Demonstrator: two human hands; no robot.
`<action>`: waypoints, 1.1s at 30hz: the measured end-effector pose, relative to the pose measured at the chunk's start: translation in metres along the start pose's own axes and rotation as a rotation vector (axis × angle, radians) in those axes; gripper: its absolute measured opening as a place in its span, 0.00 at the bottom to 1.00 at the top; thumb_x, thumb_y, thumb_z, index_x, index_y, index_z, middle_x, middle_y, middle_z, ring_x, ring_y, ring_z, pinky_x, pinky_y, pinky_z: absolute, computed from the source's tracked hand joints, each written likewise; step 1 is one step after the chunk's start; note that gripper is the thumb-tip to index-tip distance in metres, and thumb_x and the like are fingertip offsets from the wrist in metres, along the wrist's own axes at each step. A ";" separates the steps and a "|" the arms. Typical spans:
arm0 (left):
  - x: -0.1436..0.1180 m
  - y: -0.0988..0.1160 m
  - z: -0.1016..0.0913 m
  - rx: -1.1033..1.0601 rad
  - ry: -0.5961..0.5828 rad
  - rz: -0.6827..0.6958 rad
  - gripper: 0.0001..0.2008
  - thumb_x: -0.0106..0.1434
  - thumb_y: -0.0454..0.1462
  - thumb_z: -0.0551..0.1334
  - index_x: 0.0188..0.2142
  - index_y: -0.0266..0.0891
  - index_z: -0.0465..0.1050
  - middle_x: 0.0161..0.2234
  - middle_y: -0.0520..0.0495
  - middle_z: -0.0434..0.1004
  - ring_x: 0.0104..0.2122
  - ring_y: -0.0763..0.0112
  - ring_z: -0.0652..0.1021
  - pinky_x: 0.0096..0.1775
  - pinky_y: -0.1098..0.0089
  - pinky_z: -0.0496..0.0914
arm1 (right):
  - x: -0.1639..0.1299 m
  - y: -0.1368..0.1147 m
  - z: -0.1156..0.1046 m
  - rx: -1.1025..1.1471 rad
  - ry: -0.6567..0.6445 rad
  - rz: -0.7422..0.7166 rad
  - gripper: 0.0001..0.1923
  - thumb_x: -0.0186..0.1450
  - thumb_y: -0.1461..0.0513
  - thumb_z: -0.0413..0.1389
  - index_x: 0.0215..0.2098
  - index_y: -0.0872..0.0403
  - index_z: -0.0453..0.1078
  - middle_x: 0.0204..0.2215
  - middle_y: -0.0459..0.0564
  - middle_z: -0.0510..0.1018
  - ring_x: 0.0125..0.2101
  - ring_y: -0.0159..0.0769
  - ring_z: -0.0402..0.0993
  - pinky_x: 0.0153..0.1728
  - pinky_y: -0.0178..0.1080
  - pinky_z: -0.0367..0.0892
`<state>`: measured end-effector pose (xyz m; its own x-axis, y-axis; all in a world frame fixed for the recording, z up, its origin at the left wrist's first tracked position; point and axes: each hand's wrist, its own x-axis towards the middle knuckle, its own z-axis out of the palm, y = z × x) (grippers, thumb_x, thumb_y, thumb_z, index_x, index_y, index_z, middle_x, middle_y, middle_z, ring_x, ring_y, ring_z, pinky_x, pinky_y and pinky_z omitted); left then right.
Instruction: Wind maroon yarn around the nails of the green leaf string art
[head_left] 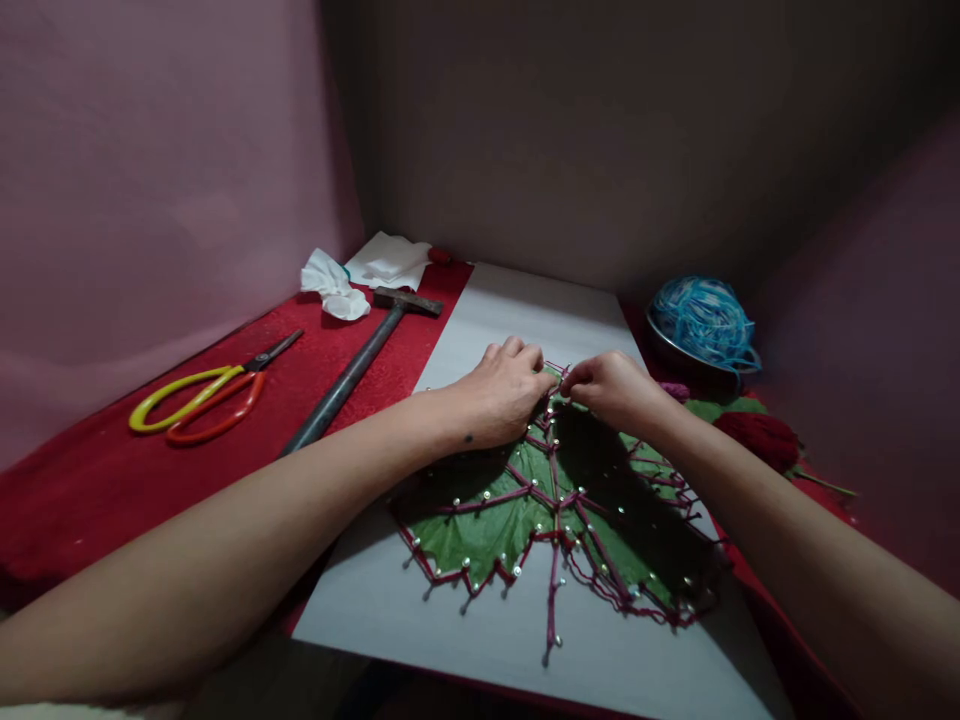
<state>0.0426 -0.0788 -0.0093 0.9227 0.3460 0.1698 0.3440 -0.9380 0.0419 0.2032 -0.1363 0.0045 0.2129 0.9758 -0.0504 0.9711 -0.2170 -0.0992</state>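
The green leaf (pixel 480 540), edged with nails (pixel 517 571) and maroon thread (pixel 552 600), lies on the white board (pixel 540 300) atop the red surface (pixel 90 500), left hand (pixel 510 390) and right hand (pixel 611 388) curled at its far end, their grip indeterminable.

Scissors (pixel 261 362) lie near a hammer (pixel 354 368); blue yarn (pixel 701 318) sits in a bowl (pixel 667 344).

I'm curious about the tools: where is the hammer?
In the head view, the hammer lies at left, between the scissors and the white board.
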 end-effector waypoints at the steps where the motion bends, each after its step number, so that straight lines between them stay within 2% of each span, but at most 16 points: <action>1: 0.000 0.000 0.000 0.000 0.000 -0.002 0.20 0.60 0.30 0.52 0.51 0.39 0.68 0.50 0.37 0.64 0.48 0.52 0.63 0.46 0.56 0.62 | -0.001 -0.003 0.001 -0.023 -0.001 -0.022 0.15 0.57 0.66 0.49 0.32 0.56 0.78 0.23 0.52 0.78 0.24 0.32 0.69 0.24 0.33 0.55; 5: -0.002 -0.001 -0.001 -0.001 0.006 -0.001 0.20 0.60 0.30 0.52 0.52 0.39 0.68 0.50 0.37 0.64 0.48 0.53 0.63 0.46 0.56 0.62 | -0.009 -0.010 0.006 -0.142 0.000 -0.072 0.14 0.57 0.67 0.47 0.32 0.56 0.76 0.29 0.57 0.80 0.29 0.38 0.72 0.26 0.36 0.53; 10: -0.002 -0.002 -0.001 0.013 0.022 0.005 0.20 0.61 0.31 0.50 0.52 0.38 0.68 0.50 0.36 0.64 0.48 0.52 0.63 0.46 0.56 0.62 | -0.033 -0.007 0.012 -0.263 0.057 -0.016 0.18 0.65 0.65 0.42 0.49 0.59 0.67 0.32 0.59 0.79 0.28 0.43 0.74 0.24 0.38 0.50; 12: -0.001 -0.002 -0.001 0.017 0.022 0.000 0.20 0.61 0.30 0.50 0.52 0.38 0.68 0.50 0.36 0.64 0.48 0.52 0.63 0.45 0.56 0.62 | -0.040 -0.004 0.015 -0.332 0.087 0.044 0.18 0.66 0.65 0.41 0.50 0.60 0.64 0.32 0.59 0.80 0.28 0.44 0.74 0.23 0.39 0.50; 16: -0.001 -0.002 -0.001 0.005 0.027 -0.006 0.20 0.61 0.30 0.51 0.52 0.38 0.69 0.49 0.36 0.64 0.48 0.52 0.63 0.46 0.56 0.62 | -0.043 0.005 0.021 -0.371 0.137 0.078 0.17 0.67 0.63 0.42 0.46 0.54 0.70 0.32 0.55 0.81 0.30 0.42 0.76 0.23 0.38 0.50; 21: -0.001 -0.002 -0.001 0.000 0.019 -0.006 0.20 0.61 0.30 0.51 0.52 0.39 0.69 0.49 0.36 0.64 0.47 0.52 0.64 0.46 0.56 0.63 | -0.044 0.011 0.025 -0.368 0.243 -0.017 0.19 0.68 0.62 0.42 0.46 0.48 0.73 0.36 0.50 0.81 0.32 0.39 0.76 0.25 0.37 0.52; 26: -0.001 -0.004 0.000 0.017 0.029 0.002 0.22 0.60 0.29 0.52 0.53 0.40 0.68 0.49 0.37 0.64 0.47 0.53 0.63 0.46 0.56 0.63 | -0.047 0.007 0.020 -0.462 0.203 -0.068 0.19 0.67 0.65 0.42 0.46 0.50 0.73 0.33 0.50 0.81 0.30 0.39 0.76 0.22 0.38 0.47; 30: -0.001 -0.002 -0.001 0.021 0.008 -0.001 0.21 0.61 0.30 0.52 0.53 0.39 0.68 0.49 0.37 0.64 0.47 0.53 0.63 0.46 0.56 0.63 | -0.046 0.003 0.016 -0.469 0.132 -0.102 0.17 0.65 0.67 0.44 0.36 0.53 0.75 0.31 0.52 0.81 0.29 0.39 0.76 0.23 0.37 0.48; 33: -0.002 -0.001 -0.003 0.015 -0.008 -0.006 0.21 0.61 0.30 0.52 0.53 0.39 0.68 0.49 0.37 0.64 0.48 0.53 0.64 0.46 0.56 0.63 | -0.044 0.002 0.013 -0.453 0.087 -0.165 0.17 0.62 0.68 0.45 0.35 0.52 0.75 0.31 0.51 0.81 0.30 0.38 0.76 0.23 0.37 0.50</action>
<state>0.0403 -0.0783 -0.0069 0.9220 0.3518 0.1619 0.3520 -0.9356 0.0283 0.1947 -0.1805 -0.0065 0.0416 0.9990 0.0150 0.9379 -0.0442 0.3441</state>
